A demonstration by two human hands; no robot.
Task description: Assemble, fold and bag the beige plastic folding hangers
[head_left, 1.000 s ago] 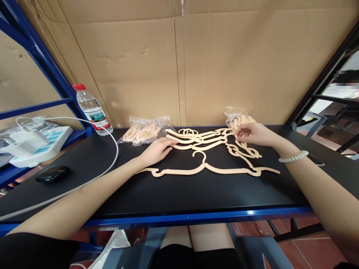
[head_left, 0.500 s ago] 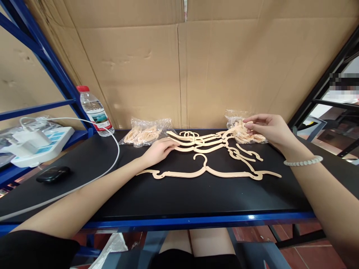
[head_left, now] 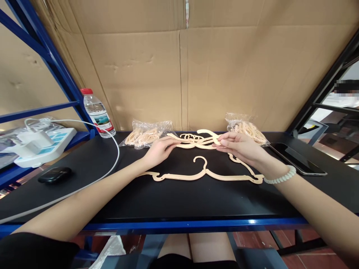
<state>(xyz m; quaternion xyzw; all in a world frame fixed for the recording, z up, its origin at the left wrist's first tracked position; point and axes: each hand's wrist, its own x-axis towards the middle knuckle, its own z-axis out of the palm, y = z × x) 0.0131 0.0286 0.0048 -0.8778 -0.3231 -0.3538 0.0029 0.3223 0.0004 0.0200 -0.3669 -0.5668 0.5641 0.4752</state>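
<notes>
Several flat cream hangers lie on a black tabletop (head_left: 179, 194). One whole hanger (head_left: 204, 172) lies nearest me. Behind it sits a pile of hangers (head_left: 193, 140). My right hand (head_left: 241, 147) pinches a small curved hook piece (head_left: 209, 133) just above that pile, fingers closed on it. My left hand (head_left: 158, 149) rests with its fingertips on the left end of the pile, fingers bent and pressed on a hanger arm. A beaded bracelet (head_left: 280, 176) circles my right wrist.
Two clear bags of cream pieces lie at the back, one on the left (head_left: 146, 133) and one on the right (head_left: 246, 127). A water bottle (head_left: 97, 112), white cable (head_left: 112, 157), charger and power strip (head_left: 36, 144), black case (head_left: 54, 174) sit left. A tablet (head_left: 297, 160) lies right. Cardboard wall behind.
My right hand left the right bag with a hook piece and moved left and toward me over the hanger pile. My left hand stayed on the pile's left end.
</notes>
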